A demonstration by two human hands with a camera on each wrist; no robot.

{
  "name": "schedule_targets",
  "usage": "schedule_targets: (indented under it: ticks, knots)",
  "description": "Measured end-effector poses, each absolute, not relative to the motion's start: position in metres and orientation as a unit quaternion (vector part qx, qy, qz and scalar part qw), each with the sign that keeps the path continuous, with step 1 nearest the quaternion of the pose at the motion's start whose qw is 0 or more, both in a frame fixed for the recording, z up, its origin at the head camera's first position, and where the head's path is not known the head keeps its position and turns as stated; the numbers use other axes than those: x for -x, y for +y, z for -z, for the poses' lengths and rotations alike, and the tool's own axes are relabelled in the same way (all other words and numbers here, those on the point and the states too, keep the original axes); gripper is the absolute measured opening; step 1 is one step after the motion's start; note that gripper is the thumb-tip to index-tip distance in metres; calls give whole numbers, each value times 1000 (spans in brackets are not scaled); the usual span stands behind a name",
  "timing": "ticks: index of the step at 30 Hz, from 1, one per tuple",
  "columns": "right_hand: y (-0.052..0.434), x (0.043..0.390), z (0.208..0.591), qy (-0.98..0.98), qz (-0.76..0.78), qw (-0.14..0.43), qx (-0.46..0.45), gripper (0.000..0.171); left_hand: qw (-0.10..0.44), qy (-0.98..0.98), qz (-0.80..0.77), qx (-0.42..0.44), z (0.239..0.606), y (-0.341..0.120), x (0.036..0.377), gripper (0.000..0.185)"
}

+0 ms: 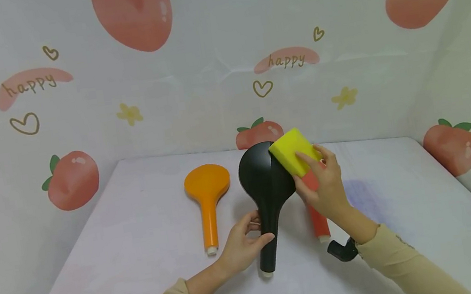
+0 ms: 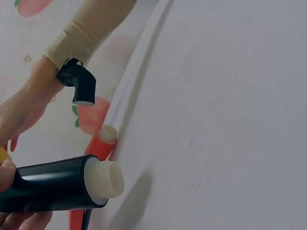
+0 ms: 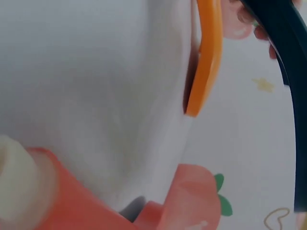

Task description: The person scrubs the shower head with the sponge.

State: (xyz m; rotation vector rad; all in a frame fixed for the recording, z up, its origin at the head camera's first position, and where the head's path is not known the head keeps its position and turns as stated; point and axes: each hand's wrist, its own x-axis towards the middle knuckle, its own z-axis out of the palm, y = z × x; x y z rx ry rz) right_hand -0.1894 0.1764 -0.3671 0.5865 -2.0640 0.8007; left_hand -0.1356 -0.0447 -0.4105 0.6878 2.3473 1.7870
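A black handheld shower head is raised in the middle of the head view, its broad head up and its whitish threaded end down. My left hand grips its handle, thumb across the front. In my right hand is a yellow sponge, pinched between fingers and thumb and overlapping the right edge of the black head. The left wrist view shows the threaded end close up. Behind the right hand lies a red shower head, partly hidden by the hand and sponge.
An orange shower head lies on the white-covered table to the left of the black one. A white backdrop printed with fruit, hearts and flowers stands behind the table. Black wrist camera mounts stick out below both sleeves.
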Motion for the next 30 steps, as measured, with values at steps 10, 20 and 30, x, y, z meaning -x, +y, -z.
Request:
schedule_targets:
  ticks: [10, 20, 30]
  knots:
    - [175, 191, 367, -820, -347, 393, -231, 43, 60, 766, -595, -236, 410, -45, 134, 46]
    - [174, 197, 356, -810, -350, 418, -215, 39, 62, 764, -595, -242, 411, -45, 133, 47]
    - [166, 195, 350, -809, -328, 406, -273, 35, 63, 756, -598, -259, 411, -43, 131, 49]
